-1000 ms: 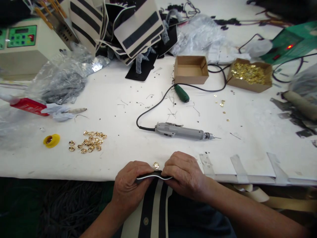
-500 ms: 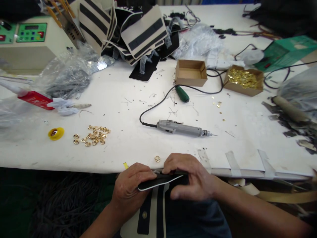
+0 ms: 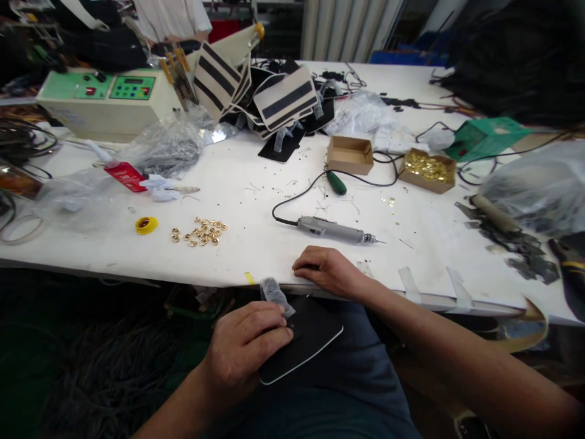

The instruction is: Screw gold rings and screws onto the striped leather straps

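Observation:
My left hand (image 3: pixel 249 344) is closed on a black panel (image 3: pixel 315 335) with a white edge, held over my lap. A wrapped piece in clear plastic (image 3: pixel 275 294) sticks up from the panel beside my fingers. At the front edge of the table my right hand (image 3: pixel 331 271) is closed, thumb and fingertips pinched together on a small gold metal fitting, of which only a glint shows. Left of it on the table lies a loose cluster of similar gold fittings (image 3: pixel 205 231). Beyond my right hand rests a grey electric screwdriver (image 3: pixel 336 229) with its cord.
A yellow tape roll (image 3: pixel 146 225) and a red glue bottle (image 3: pixel 125 176) lie at left. Farther back are a green-handled tool (image 3: pixel 337 183), an open cardboard box (image 3: pixel 350 167) and a box of gold pieces (image 3: pixel 429 183). Striped panels (image 3: pixel 286 100) are piled by a control machine (image 3: pixel 105 113).
My right hand has let go of the panel and moved to the gold fitting on the table edge. The panel now lies flatter, its black face up, in my left hand. The view has lifted.

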The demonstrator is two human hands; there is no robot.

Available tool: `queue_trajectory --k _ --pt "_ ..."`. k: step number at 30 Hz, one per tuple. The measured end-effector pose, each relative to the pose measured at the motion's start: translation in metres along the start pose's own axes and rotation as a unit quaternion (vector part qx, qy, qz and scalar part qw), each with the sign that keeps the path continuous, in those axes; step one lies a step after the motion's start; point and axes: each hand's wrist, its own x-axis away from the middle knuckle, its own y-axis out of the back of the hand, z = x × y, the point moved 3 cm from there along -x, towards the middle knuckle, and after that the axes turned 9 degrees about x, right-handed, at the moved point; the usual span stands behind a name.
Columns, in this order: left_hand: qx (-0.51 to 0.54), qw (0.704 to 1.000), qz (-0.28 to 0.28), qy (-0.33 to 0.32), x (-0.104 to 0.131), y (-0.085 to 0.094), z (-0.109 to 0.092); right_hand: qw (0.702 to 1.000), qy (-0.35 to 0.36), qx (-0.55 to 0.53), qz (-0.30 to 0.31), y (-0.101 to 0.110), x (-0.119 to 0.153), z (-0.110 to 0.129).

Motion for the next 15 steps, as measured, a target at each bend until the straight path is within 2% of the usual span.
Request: queue_trajectory --k 3,6,8,10,15 --pt "-0.042 0.999 0.013 -0.022 0.004 0.005 -0.015 0.981 -0.084 -0.177 -0.012 0.013 0.017 0.03" --pt "-0.062 0.997 0.018 -0.035 0.006 0.008 -0.028 0.955 -0.091 -0.275 0.055 0.019 0.041 0.068" --pt "-0.071 0.996 0.025 -0.044 0.005 0.008 -0.035 0.951 -0.068 -0.281 0.106 0.018 0.054 0.085" --pt "-0.08 0.995 0.033 -0.055 0.004 0.007 -0.042 0.953 -0.05 -0.268 0.131 0.015 0.063 0.092" --pt "-0.099 0.992 0.043 -0.064 0.001 0.005 -0.053 0.962 -0.033 -0.246 0.112 0.009 0.076 0.088"
